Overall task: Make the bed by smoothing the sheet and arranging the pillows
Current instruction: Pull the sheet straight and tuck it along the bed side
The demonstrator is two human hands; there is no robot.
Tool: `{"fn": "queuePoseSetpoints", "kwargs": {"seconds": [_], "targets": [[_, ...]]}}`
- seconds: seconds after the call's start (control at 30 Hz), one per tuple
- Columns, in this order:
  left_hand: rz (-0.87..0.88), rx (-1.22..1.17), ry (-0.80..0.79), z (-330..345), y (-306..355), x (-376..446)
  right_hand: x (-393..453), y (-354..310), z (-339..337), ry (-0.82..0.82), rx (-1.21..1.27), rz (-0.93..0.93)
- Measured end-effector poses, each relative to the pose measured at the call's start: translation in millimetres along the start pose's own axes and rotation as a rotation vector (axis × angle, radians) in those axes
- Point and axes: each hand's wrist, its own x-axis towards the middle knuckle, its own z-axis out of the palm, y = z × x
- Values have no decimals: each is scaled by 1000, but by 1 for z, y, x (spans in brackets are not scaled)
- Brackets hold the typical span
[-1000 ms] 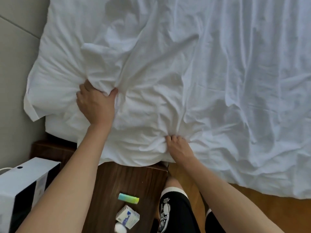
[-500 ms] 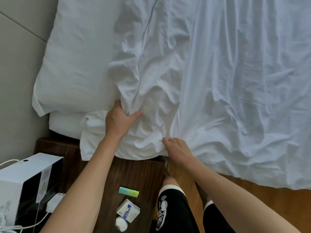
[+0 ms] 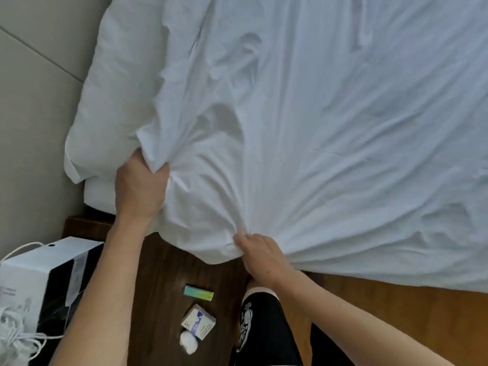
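Since half a second ago my left hand (image 3: 140, 188) has drawn the sheet (image 3: 303, 133) back off the pillow (image 3: 116, 83), which now lies bare by the wall; left grip is clamped on a bunched fold beside the pillow's corner; my right hand (image 3: 261, 256) pinches the sheet's edge where it overhangs the bed, creases fanning out from it; below me on the dark tabletop (image 3: 155, 281) sit a green pack (image 3: 198, 293) and a small box (image 3: 198, 322)

Grey panelled wall (image 3: 34, 107), dark wooden nightstand (image 3: 158, 273), light wooden floor (image 3: 383, 313).
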Motion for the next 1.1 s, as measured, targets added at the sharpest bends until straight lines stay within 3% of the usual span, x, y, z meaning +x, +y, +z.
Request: {"fn": "queuePoseSetpoints", "kwargs": {"seconds": [0.07,0.13,0.2,0.27,0.37,0.43,0.53,0.63,0.77,0.97,1.1], "targets": [[-65,44,1,1,-15,-2,0,0,6,-83,28,90],[-216,141,-93,12,-33,4,10,9,10,-322,-112,137],[-316,235,-216,17,-42,13,23,11,10,-407,-195,161],[-297,285,-300,20,-38,18,37,5,0,-224,-40,245],[-200,340,-333,22,-16,1,51,-12,-33,205,344,380],[-143,342,-343,27,-3,-19,67,-27,-62,367,656,490],[-94,330,-393,41,17,-48,104,-43,-98,346,899,584],[-45,311,-426,64,32,-73,135,-47,-118,288,809,660],[27,388,-425,90,42,-94,138,-20,-121,359,689,799],[50,509,-434,104,46,-117,101,11,-130,331,618,734],[10,503,-318,112,60,-133,70,23,-146,333,630,744]]}}
